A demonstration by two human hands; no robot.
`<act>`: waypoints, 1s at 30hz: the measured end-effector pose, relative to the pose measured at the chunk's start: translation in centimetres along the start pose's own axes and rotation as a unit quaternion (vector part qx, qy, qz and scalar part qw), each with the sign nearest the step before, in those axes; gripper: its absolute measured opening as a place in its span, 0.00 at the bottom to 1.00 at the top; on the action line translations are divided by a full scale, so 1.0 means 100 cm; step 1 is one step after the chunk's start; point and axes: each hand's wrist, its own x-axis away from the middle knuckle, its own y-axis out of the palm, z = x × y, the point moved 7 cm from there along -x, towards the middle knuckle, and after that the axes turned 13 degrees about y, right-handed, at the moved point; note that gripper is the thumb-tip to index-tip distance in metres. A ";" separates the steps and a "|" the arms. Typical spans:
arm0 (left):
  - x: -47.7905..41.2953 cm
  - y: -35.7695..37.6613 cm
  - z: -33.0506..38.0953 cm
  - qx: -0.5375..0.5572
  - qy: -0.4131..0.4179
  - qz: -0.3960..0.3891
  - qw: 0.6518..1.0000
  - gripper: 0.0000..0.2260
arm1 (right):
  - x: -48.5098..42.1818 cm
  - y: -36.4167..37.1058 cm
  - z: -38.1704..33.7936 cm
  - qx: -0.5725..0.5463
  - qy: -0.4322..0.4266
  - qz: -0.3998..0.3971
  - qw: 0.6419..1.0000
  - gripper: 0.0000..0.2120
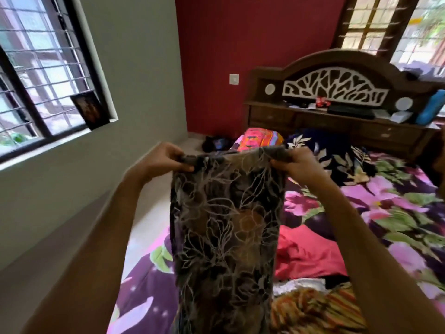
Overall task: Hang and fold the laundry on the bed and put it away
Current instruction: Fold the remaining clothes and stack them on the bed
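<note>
A dark garment with a pale leaf print [224, 232] hangs in front of me over the bed [395, 213]. My left hand [166, 157] grips its top left corner and my right hand [297, 163] grips its top right corner, so the top edge is stretched between them. The cloth falls straight down out of the bottom of the view. On the floral purple bedcover behind it lie a red garment [310, 254], a striped orange and yellow one [315, 309], a white piece [298, 284] and a dark blue leaf-print cloth [337, 155].
A bright pink and orange pillow [260, 139] lies near the carved wooden headboard [337, 92], whose shelf holds small items and a blue bottle [431, 107]. A barred window [41, 75] is on the grey wall at left. Pale floor [154, 213] runs between wall and bed.
</note>
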 end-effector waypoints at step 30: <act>0.141 0.156 -0.312 -0.283 0.088 -0.129 0.946 0.06 | 0.061 0.270 0.280 0.125 0.211 -0.114 0.963 0.20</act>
